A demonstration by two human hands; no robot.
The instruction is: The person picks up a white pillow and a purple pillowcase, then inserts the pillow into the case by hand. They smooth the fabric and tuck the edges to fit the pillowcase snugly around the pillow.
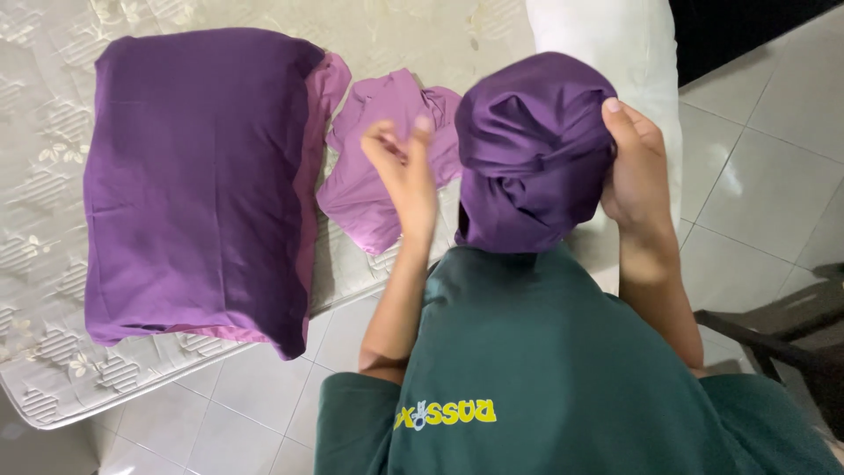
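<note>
Surface: pale patterned mattress (53, 176) on a tiled floor (756, 176).
Big stuff: purple-cased pillow (198, 185) lying flat, well left of both hands.
Bundle: dark purple pillowcase (532, 154) bunched up between the hands, over a white pillow (615, 35).
Smaller: lilac cloth (374, 167) crumpled behind the left hand.
Right hand (635, 171): gripping the bundle's right edge.
Left hand (406, 171): fingers loosely curled, just beside the bundle, holding nothing.

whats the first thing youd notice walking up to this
The eye lands on the bunched dark purple fabric at centre right, gripped on its right edge by the right hand, while the left hand hovers open just left of it. On the left, a pillow in a purple case lies flat on the pale patterned mattress. Between them sits a crumpled lilac cloth.
</note>
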